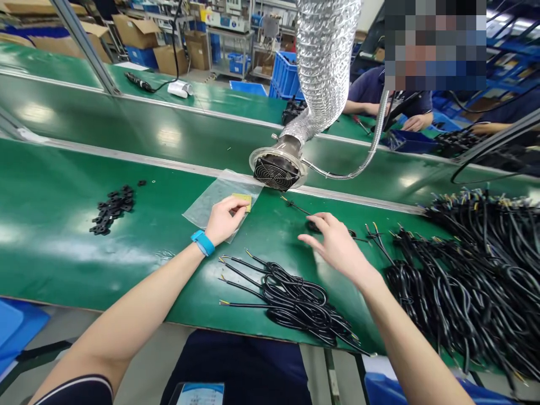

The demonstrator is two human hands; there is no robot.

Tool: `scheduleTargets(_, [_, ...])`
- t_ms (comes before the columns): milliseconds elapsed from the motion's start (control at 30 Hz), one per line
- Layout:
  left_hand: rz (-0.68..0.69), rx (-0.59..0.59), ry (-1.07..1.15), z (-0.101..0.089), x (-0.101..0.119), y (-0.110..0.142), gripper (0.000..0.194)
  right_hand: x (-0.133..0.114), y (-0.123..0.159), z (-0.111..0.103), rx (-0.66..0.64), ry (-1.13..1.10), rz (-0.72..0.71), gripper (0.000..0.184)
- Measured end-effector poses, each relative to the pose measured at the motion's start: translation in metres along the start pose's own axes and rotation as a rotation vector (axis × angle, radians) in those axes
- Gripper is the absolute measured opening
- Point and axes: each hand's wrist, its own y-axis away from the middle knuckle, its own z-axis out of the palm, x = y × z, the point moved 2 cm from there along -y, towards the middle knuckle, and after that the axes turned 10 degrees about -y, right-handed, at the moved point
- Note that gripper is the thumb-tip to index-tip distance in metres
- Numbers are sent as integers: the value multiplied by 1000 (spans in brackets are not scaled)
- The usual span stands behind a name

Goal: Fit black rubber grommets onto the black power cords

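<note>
My left hand [226, 218], with a blue band at the wrist, is closed at a small yellow square piece [243, 201] over a clear plastic bag [206, 199]. Its curled fingers partly cover the piece. To the right, my right hand [335, 246] has its thumb and fingers apart, over a black cable [298, 208] whose stripped end points toward the bag. Most of that cable is hidden beneath the hand. Nearer to me lie several coiled black cables [295, 298], their coloured wire ends pointing left.
A fume extractor [276, 171] on a silver duct hangs beyond my hands. A large pile of black cables [476, 281] covers the bench's right side. Small black plastic parts [113, 208] lie at left. Across the divider, a co-worker's hands [415, 122] are at a blue bin.
</note>
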Motion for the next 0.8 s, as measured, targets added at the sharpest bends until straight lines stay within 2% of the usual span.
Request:
scheduleTargets(67, [-2, -8, -12, 0, -1, 0, 14, -34, 12, -8, 2, -71, -26, 50])
scheduleTargets(100, [-2, -19, -19, 0, -1, 0, 15, -50, 19, -10, -36, -113, -36, 49])
scheduleTargets(200, [-6, -52, -33, 0, -4, -1, 17, -85, 36, -7, -251, -238, -70, 45])
scheduleTargets(267, [-12, -57, -40, 0, -6, -1, 17, -96, 44, -2, -354, -262, -82, 41])
scheduleTargets(433, [-13, -57, -32, 1, -8, -1, 18, -96, 46, 2, -407, -265, -71, 24])
scheduleTargets(533, [-21, -61, -19, 3, -9, 0, 17, -95, 43, -3, -419, -310, -78, 23])
scheduleTargets(667, [-16, -65, -15, 3, -10, 0, 16, -90, 41, -6, -449, -428, -34, 26])
scheduleTargets(800, [-18, -62, -23, 2, -10, 0, 15, -80, 38, -2, -461, -624, 87, 43])
